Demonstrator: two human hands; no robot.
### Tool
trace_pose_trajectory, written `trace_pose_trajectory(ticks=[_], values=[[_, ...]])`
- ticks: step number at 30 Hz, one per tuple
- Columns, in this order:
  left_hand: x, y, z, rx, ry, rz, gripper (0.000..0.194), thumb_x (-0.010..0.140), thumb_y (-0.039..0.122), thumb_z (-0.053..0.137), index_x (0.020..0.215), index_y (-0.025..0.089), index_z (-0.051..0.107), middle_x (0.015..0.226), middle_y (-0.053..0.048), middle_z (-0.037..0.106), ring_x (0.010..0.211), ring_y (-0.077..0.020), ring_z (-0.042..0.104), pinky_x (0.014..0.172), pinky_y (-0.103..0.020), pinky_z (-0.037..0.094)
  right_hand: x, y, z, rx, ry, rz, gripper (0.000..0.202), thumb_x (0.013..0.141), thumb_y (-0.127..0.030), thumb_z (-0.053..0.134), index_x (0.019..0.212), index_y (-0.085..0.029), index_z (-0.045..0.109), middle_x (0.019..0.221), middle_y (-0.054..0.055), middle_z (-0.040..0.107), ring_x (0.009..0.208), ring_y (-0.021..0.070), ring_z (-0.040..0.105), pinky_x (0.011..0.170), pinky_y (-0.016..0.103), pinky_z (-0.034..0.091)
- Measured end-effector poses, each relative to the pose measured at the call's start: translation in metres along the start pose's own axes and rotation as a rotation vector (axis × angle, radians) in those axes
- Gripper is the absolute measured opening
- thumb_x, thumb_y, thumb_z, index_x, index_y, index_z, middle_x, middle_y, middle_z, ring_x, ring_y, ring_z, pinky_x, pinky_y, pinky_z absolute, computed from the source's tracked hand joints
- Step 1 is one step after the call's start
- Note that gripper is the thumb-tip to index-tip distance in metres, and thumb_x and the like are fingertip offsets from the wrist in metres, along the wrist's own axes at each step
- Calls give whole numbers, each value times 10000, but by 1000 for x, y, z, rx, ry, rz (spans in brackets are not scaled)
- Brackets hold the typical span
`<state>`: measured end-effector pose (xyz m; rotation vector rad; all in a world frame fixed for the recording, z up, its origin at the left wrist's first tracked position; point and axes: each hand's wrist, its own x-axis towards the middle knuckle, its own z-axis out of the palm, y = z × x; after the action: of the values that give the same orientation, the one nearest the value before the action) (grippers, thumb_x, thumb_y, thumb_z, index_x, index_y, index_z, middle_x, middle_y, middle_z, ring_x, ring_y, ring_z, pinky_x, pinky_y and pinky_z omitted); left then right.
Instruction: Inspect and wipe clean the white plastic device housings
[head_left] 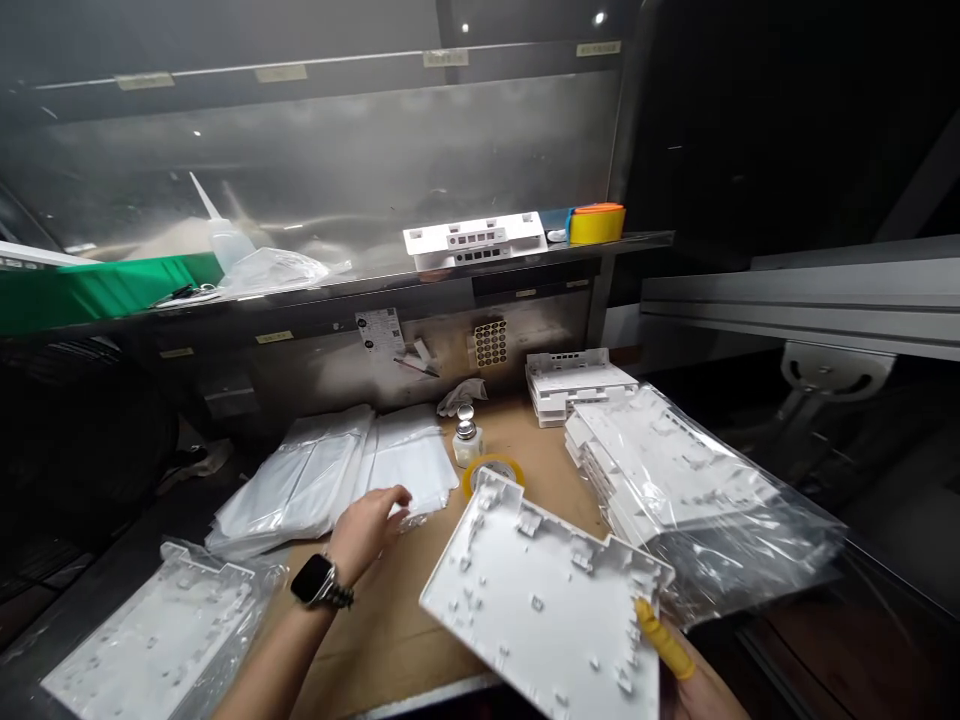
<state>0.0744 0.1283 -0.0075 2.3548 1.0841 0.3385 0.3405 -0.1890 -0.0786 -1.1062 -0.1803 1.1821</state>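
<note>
My right hand (pixel 694 670), a yellow cover on one digit, grips a white plastic housing panel (pixel 536 600) by its right edge. The panel is tilted, its inner face with small clips and posts turned up. My left hand (pixel 371 525), with a watch on the wrist, is over the front edge of the stacked clear plastic bags (pixel 409 455). Its thumb and forefinger look slightly apart at the bags' corner; the other fingers are partly hidden. A roll of yellow tape (pixel 514 470) lies just behind the panel, beside a small glass bottle (pixel 468 445) with a metal top.
Bagged white panels (pixel 675 460) are stacked at right, with more housings (pixel 577 380) behind. Another bagged panel (pixel 157 635) lies at front left. The metal shelf above holds a green bin (pixel 112 290), a white housing (pixel 476 240) and a yellow-orange roll (pixel 598 224).
</note>
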Motion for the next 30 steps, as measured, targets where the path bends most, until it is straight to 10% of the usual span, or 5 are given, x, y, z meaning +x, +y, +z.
trace_pose_trajectory(ticks=[8,17,30], values=[[21,-57,28,324,104,19,303,1003,390,576,1203,168,628,1076,-69,687,1003,-240,671,922,-488,555,-13,-26,22,106,114,-91,719,775,-509,817,1412,-237,622,1351,117,708,1325,372,605,1074,482,531],[24,-63,23,306,71,76,377,991,371,602,1312,175,575,1185,-95,694,1078,-262,679,941,-497,563,-21,-34,30,189,228,-21,854,580,-342,950,1370,-259,639,1232,79,773,1263,395,648,1012,504,591],[28,-66,15,188,96,7,383,951,371,667,1270,172,592,1121,-74,703,919,-221,698,871,-456,584,-3,-8,9,143,237,-44,726,626,-414,892,1296,-224,683,1104,105,806,1118,379,730,951,512,611]])
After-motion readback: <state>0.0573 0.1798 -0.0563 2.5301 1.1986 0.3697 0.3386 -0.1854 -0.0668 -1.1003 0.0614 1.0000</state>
